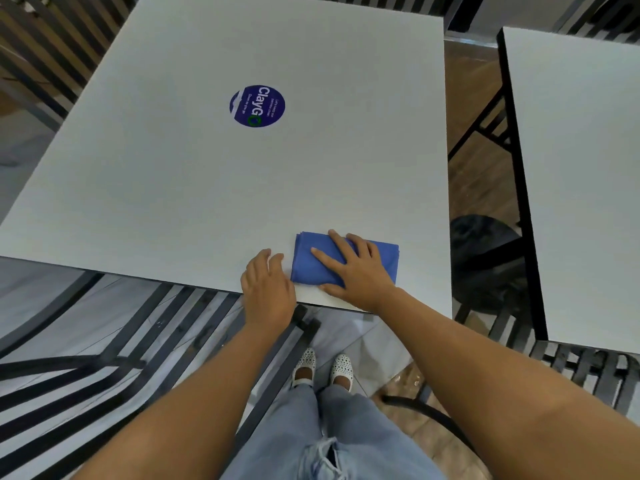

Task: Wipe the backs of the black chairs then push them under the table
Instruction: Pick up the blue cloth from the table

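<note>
A folded blue cloth (311,261) lies on the white table (207,185) near its front edge. My right hand (356,271) rests flat on top of the cloth, fingers spread. Just left of the cloth, my left hand (268,285) lies on the table edge with its fingers loosely curled, touching the cloth's left side and holding nothing. A black slatted chair (114,375) stands at the lower left, partly under the table edge. Another black chair (588,372) shows at the lower right.
A round blue sticker (257,106) sits mid-table. A second white table (588,168) stands to the right across a narrow gap with a black round seat (485,244) in it. More slatted chair backs line the far left and top. My feet stand between the chairs.
</note>
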Tool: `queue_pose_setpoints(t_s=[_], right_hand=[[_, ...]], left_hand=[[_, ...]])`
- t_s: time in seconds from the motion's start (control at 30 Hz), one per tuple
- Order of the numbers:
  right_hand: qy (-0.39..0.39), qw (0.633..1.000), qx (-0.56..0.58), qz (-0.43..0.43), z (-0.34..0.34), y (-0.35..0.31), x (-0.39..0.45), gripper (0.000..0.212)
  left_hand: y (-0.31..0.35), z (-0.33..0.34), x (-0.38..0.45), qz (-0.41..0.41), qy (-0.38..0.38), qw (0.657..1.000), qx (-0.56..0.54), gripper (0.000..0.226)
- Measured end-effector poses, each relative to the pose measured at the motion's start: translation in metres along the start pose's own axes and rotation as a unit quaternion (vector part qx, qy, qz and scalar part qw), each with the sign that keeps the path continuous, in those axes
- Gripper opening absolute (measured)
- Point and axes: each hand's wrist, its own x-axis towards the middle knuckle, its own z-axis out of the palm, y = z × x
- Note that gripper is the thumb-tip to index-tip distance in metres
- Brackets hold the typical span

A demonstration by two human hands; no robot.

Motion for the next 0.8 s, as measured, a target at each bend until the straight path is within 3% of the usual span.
queue_pose_setpoints(t_s=[0.3,0.8], right_hand=[[0.081,0.993,-0.064,0.052,0.008,-0.025,0.008,0.049],[0.009,0.990,0.095,0.105,-0.003,-0.085,0.034,0.053]], left_hand=[[-0.006,0.006,-0.006,-0.001,0.025,0.999,-0.030,0.038],[-0.044,-0.010,-0.034,-0.110,0.107,0.987,-0.057,0.022]])
